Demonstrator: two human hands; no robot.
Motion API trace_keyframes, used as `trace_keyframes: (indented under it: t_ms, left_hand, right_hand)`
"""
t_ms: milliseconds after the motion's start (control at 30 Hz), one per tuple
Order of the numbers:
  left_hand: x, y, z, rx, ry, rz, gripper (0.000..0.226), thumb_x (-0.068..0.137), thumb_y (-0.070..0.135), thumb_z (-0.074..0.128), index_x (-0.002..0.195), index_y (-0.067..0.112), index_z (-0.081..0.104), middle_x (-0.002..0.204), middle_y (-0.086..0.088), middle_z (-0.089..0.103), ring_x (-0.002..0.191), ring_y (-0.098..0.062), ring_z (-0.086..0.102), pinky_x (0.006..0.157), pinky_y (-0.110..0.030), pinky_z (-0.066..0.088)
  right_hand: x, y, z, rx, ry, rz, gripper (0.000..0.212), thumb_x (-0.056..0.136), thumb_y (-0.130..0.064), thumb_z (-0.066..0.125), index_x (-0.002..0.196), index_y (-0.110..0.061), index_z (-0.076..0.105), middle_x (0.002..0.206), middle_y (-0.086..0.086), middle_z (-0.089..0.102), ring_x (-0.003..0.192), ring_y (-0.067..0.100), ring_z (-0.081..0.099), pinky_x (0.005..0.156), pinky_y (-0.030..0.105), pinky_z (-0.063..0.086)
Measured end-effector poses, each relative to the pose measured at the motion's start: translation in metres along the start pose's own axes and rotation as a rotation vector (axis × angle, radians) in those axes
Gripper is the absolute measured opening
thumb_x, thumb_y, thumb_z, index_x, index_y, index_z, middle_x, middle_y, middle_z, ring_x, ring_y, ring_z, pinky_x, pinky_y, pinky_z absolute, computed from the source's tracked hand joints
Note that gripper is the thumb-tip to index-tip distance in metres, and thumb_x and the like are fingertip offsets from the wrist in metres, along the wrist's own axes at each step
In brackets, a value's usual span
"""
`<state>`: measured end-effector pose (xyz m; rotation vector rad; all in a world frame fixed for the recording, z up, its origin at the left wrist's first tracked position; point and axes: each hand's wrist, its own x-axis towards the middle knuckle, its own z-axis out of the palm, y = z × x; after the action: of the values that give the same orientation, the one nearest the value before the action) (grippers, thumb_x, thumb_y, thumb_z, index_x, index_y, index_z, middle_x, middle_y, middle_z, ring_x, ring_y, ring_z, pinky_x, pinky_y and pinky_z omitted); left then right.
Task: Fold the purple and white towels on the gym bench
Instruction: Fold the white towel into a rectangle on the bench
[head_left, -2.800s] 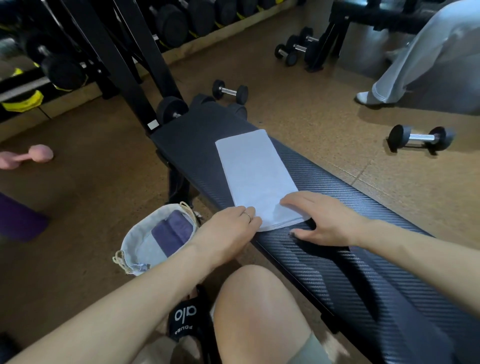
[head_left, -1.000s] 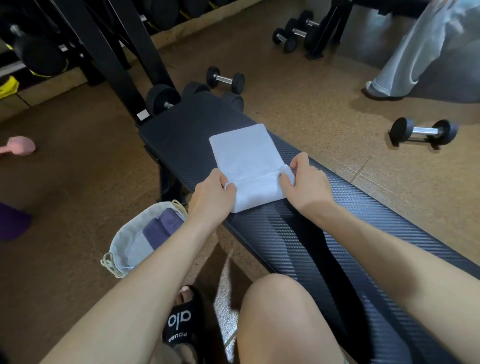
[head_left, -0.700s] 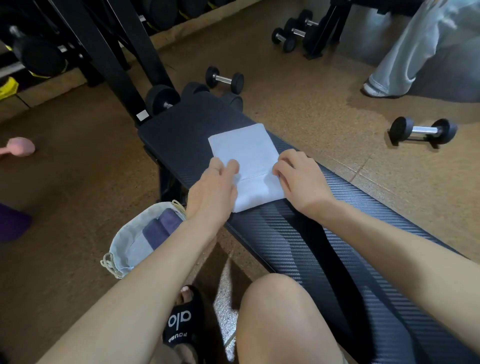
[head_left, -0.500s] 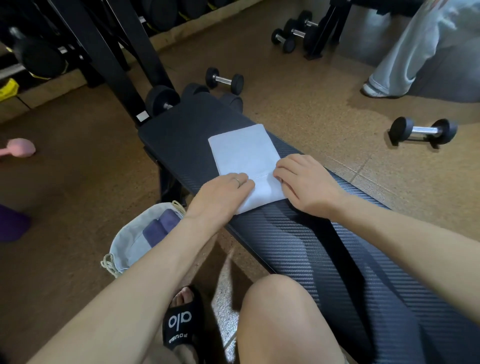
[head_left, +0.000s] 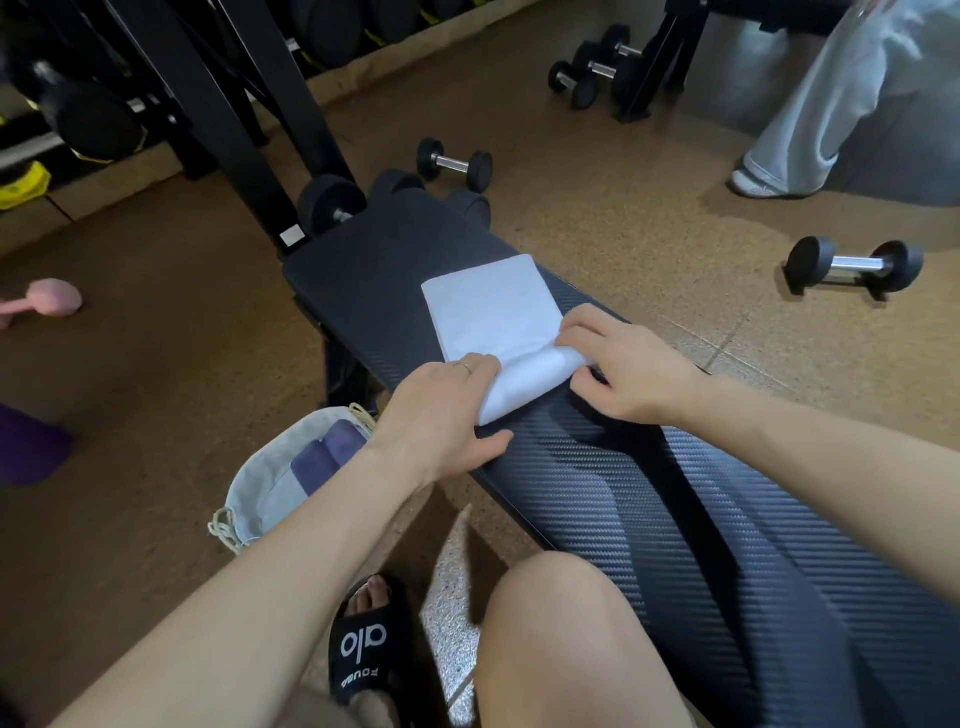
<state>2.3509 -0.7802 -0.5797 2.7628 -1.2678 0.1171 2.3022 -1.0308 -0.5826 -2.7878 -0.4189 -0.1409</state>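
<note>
White towel (head_left: 493, 312), lying folded on the gym bench (head_left: 649, 493), is gripped at its near edge by the left hand (head_left: 441, 410) and right hand (head_left: 623, 364); another fold is judged underway, needing both corners carried forward evenly.

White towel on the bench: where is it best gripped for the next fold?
Judging by its pose, grip the white towel at its two near corners, from the person's side; that near edge already lifts off the bench under the left hand and right hand.
</note>
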Motion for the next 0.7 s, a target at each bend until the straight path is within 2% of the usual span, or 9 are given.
trace_keyframes:
  t_ms: [67, 133, 233, 300, 367, 433, 600, 700]
  left_hand:
    - [0.0, 0.0, -0.004, -0.034, -0.025, -0.026, 0.034, 0.087, 0.04, 0.059, 0.114, 0.022, 0.048, 0.101, 0.003, 0.061, 0.086, -0.027, 0.059, 0.072, -0.038, 0.049]
    - [-0.002, -0.004, -0.005, -0.216, -0.024, -0.07, 0.022, 0.09, 0.034, 0.056, 0.11, 0.026, 0.051, 0.102, 0.005, 0.061, 0.089, -0.022, 0.058, 0.075, -0.039, 0.05]
    - [-0.003, -0.012, -0.007, -0.542, 0.013, -0.123, 0.022, 0.092, 0.045, 0.06, 0.102, 0.025, 0.063, 0.099, 0.007, 0.06, 0.091, -0.01, 0.052, 0.077, -0.032, 0.045]
    - [-0.004, -0.017, -0.008, -0.65, -0.009, -0.198, 0.025, 0.093, 0.048, 0.065, 0.1, 0.023, 0.066, 0.096, 0.006, 0.062, 0.089, -0.011, 0.054, 0.076, -0.031, 0.044]
    - [-0.005, -0.021, -0.007, -0.72, -0.008, -0.293, 0.016, 0.093, 0.046, 0.067, 0.097, 0.03, 0.065, 0.09, 0.006, 0.065, 0.084, -0.011, 0.058, 0.072, -0.032, 0.043]
    - [-0.005, -0.024, -0.004, -0.753, 0.03, -0.353, 0.014, 0.094, 0.046, 0.065, 0.097, 0.032, 0.064, 0.087, 0.003, 0.066, 0.082, -0.014, 0.059, 0.074, -0.035, 0.046]
    - [0.002, -0.025, 0.002, -0.866, 0.012, -0.553, 0.029, 0.097, 0.052, 0.055, 0.102, 0.024, 0.059, 0.091, -0.004, 0.07, 0.092, -0.025, 0.067, 0.087, -0.053, 0.055]
    - [0.01, -0.025, 0.002, -0.937, -0.001, -0.662, 0.031, 0.099, 0.044, 0.056, 0.104, 0.014, 0.059, 0.091, -0.006, 0.071, 0.085, -0.024, 0.071, 0.085, -0.053, 0.059]
  right_hand:
    - [0.0, -0.004, -0.005, 0.119, 0.05, 0.078, 0.028, 0.084, -0.035, 0.04, 0.098, -0.02, 0.06, 0.1, -0.007, 0.053, 0.081, 0.02, 0.056, 0.072, 0.04, 0.049]
    - [-0.001, -0.006, -0.01, 0.223, 0.07, 0.138, 0.028, 0.082, -0.037, 0.04, 0.094, -0.022, 0.06, 0.092, -0.01, 0.056, 0.081, 0.016, 0.054, 0.072, 0.036, 0.046]
    - [0.0, -0.007, -0.014, 0.307, 0.07, 0.2, 0.025, 0.082, -0.033, 0.04, 0.092, -0.022, 0.059, 0.084, -0.007, 0.06, 0.079, 0.015, 0.054, 0.07, 0.036, 0.045]
    - [0.002, -0.008, -0.014, 0.317, 0.045, 0.249, 0.015, 0.088, -0.028, 0.043, 0.093, -0.021, 0.056, 0.078, -0.005, 0.059, 0.073, 0.013, 0.052, 0.062, 0.034, 0.039]
    - [0.006, -0.009, -0.012, 0.353, 0.023, 0.309, 0.008, 0.094, -0.022, 0.047, 0.095, -0.016, 0.052, 0.073, -0.002, 0.054, 0.067, 0.014, 0.047, 0.057, 0.032, 0.031]
    - [0.01, -0.011, -0.012, 0.39, 0.006, 0.361, 0.009, 0.097, -0.023, 0.046, 0.099, -0.015, 0.049, 0.073, 0.001, 0.054, 0.066, 0.016, 0.045, 0.056, 0.032, 0.029]
    - [0.019, -0.01, -0.002, 0.39, 0.021, 0.442, 0.017, 0.102, -0.033, 0.039, 0.105, -0.019, 0.047, 0.083, 0.008, 0.06, 0.074, 0.022, 0.053, 0.058, 0.035, 0.034]
    - [0.023, -0.011, 0.008, 0.338, 0.028, 0.474, 0.024, 0.104, -0.038, 0.035, 0.109, -0.017, 0.045, 0.084, 0.007, 0.06, 0.079, 0.027, 0.057, 0.062, 0.038, 0.037]
